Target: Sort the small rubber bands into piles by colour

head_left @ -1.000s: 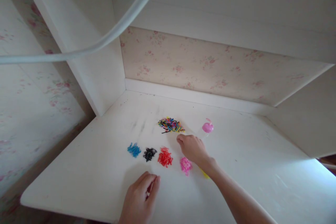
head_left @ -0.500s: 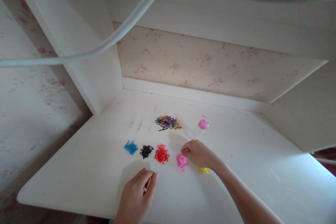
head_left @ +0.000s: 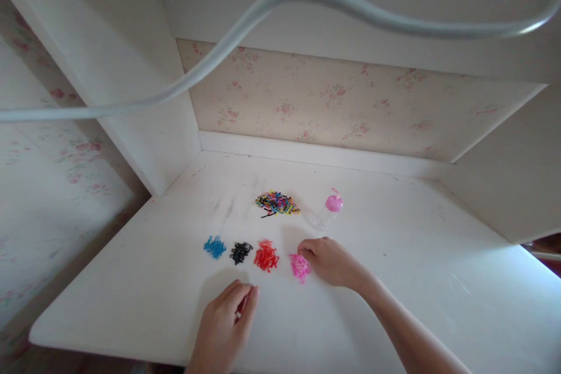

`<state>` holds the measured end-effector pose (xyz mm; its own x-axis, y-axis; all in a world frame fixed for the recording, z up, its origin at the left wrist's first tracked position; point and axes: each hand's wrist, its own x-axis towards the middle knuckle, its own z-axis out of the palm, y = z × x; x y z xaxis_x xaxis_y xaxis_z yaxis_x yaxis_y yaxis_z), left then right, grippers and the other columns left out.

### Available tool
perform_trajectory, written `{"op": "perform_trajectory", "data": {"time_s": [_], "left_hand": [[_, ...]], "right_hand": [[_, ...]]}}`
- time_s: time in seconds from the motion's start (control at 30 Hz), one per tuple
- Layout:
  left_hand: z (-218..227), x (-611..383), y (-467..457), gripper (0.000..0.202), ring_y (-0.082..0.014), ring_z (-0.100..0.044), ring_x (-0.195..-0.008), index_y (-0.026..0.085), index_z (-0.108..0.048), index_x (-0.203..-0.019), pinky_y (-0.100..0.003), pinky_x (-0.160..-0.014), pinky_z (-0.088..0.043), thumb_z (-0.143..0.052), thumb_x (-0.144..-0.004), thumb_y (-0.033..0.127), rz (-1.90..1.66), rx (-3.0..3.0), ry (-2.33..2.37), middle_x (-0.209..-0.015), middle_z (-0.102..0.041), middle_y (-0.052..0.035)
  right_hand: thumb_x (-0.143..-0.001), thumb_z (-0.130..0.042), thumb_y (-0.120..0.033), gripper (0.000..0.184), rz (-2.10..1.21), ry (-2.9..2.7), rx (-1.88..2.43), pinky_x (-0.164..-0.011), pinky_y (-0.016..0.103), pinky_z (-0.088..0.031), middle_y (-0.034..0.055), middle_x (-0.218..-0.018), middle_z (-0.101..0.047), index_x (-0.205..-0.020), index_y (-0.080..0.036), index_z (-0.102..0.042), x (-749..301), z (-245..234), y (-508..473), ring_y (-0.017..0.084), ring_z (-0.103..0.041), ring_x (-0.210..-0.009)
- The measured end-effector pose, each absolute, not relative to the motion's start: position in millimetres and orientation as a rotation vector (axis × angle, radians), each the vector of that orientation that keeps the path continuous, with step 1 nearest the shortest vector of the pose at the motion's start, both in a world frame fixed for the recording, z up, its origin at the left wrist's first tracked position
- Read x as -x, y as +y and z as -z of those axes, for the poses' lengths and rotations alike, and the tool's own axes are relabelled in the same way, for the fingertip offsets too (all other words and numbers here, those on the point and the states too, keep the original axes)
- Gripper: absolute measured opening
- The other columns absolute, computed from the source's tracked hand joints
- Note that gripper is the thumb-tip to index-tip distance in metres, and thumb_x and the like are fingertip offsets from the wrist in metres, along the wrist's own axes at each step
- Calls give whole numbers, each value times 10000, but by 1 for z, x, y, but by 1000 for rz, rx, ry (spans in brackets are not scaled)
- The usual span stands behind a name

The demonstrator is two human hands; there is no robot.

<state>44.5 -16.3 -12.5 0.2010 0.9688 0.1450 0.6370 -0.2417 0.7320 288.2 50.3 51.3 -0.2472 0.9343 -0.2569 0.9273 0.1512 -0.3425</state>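
On the white desk lies a mixed pile of small coloured bands (head_left: pixel 276 203). In front of it sit sorted heaps: blue (head_left: pixel 214 246), black (head_left: pixel 241 252), red (head_left: pixel 266 256) and pink (head_left: pixel 300 267). My right hand (head_left: pixel 329 261) rests beside the pink heap, fingers curled in a pinch at its upper edge; what they hold is too small to make out. My left hand (head_left: pixel 225 324) lies near the desk's front edge, fingers loosely curled, holding nothing visible. A clear bottle with a pink cap (head_left: pixel 326 211) lies behind my right hand.
The white desk (head_left: pixel 416 257) is boxed in by a white side panel (head_left: pixel 144 105) at the left, floral wallpaper (head_left: pixel 333 99) at the back and a shelf above. A grey cable (head_left: pixel 272 6) hangs across the top of the view.
My right hand drew back from the mixed pile toward the pink heap and now covers the yellow heap seen half a second ago. The left hand stayed put. The view shifted slightly.
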Motion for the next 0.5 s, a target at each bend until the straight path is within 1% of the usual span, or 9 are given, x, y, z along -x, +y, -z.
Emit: {"op": "perform_trajectory", "data": {"time_s": [0.17,0.23,0.3,0.37,0.43,0.47,0.5], "left_hand": [[11,-46,-17,360,-94,-496,-534,203,-495,-640,-180,-505,-372,-410,-945,374,-839,-1967,1513,-596,-496,29],[10,-47,-16,362,-93,-494,-528,202,-498,-636,-179,-504,-374,-412,-944,372,-829,-1977,1513,-592,-497,30],[7,-47,-13,369,-91,-492,-525,201,-492,-625,-181,-509,-375,-416,-942,373,-799,-1992,1509,-586,-498,33],[0,-48,-6,377,-92,-497,-527,199,-492,-612,-187,-516,-375,-423,-938,374,-748,-2021,1500,-587,-511,34],[-12,-49,7,339,-97,-526,-552,203,-550,-661,-195,-536,-386,-428,-934,361,-695,-2061,1480,-625,-563,30],[-18,-51,15,305,-101,-547,-575,208,-588,-714,-198,-553,-396,-429,-933,348,-678,-2083,1465,-662,-599,26],[-25,-53,24,254,-107,-574,-619,219,-624,-809,-202,-586,-412,-431,-931,330,-665,-2109,1440,-722,-637,21]], "right_hand": [[-922,-351,-248,322,-627,-2228,1946,-642,232,-352,31,-889,-720,-920,-242,-673,-298,-55,44,176,-650,-806],[-936,-343,-287,325,-656,-2080,1931,-628,226,-369,14,-838,-712,-926,-242,-665,-305,-59,35,162,-643,-755],[-939,-355,-360,334,-723,-1881,1889,-604,220,-391,-5,-763,-694,-907,-239,-664,-314,-58,20,151,-623,-688],[-923,-389,-444,352,-782,-1680,1843,-625,217,-426,-6,-774,-694,-909,-233,-671,-323,-51,2,154,-620,-710],[-883,-450,-509,369,-807,-1470,1818,-687,210,-457,2,-841,-708,-934,-225,-680,-333,-36,-18,166,-631,-796],[-856,-485,-530,380,-806,-1357,1818,-708,204,-468,6,-863,-713,-949,-221,-684,-336,-27,-28,171,-636,-826],[-831,-512,-545,396,-795,-1240,1831,-727,198,-477,10,-886,-719,-963,-216,-689,-340,-17,-37,176,-641,-852]]}}
